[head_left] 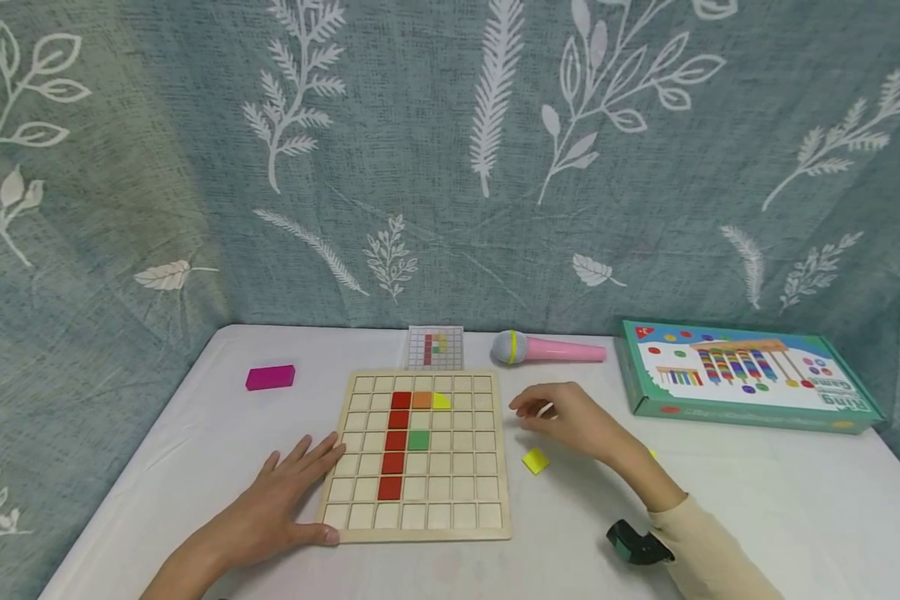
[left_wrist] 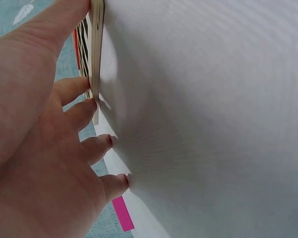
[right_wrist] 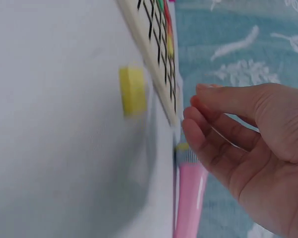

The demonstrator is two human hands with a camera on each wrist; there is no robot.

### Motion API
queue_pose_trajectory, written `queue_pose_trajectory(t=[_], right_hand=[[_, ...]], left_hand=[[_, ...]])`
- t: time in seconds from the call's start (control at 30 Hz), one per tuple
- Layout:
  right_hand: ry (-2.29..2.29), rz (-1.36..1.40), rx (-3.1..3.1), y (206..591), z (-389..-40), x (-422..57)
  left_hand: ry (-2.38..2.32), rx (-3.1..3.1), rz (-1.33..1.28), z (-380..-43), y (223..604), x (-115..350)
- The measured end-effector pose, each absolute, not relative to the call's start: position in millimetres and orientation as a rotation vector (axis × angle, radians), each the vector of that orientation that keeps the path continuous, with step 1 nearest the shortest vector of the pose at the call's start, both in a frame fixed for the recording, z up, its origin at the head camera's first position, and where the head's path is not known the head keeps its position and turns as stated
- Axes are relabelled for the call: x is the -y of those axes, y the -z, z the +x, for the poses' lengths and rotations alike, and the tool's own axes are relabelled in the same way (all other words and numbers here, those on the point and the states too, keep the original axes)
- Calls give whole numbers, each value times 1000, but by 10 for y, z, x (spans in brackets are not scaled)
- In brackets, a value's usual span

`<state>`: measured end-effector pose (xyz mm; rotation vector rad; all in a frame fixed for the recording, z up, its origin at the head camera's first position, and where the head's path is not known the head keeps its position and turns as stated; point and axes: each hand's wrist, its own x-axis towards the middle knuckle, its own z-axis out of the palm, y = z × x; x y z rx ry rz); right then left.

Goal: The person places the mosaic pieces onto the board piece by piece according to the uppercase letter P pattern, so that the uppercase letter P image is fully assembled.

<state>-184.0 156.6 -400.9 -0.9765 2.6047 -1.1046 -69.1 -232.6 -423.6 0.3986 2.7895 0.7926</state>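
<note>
A wooden grid board (head_left: 465, 533) lies on the white table, with several red squares (head_left: 393, 462), an orange square (head_left: 422, 400), a yellow curved-edge piece (head_left: 441, 402) and a green square (head_left: 418, 440) in its cells. My left hand (head_left: 288, 496) rests at the board's left side, fingers spread, thumb at the lower left corner. Just right of the board, my right hand (head_left: 570, 417) hovers with loosely bent fingers; nothing shows between thumb and fingertips (right_wrist: 191, 130). Below it lies a yellow tile (head_left: 536, 461), blurred in the right wrist view.
A small pattern card (head_left: 453, 350) sits behind the board. Along the back are a pink toy microphone (head_left: 562, 350) and a green game box (head_left: 750, 379). A magenta block (head_left: 270, 377) lies at the left. A black device (head_left: 640, 546) is beside the right sleeve.
</note>
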Motion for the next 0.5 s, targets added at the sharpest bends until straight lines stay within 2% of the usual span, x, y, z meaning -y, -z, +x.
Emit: queue_pose_trajectory(t=[0.5], right_hand=[[916,-866,-2698,3949,-1716,-2398]], left_hand=[[-783,-2803,436,-688,4236,2337]])
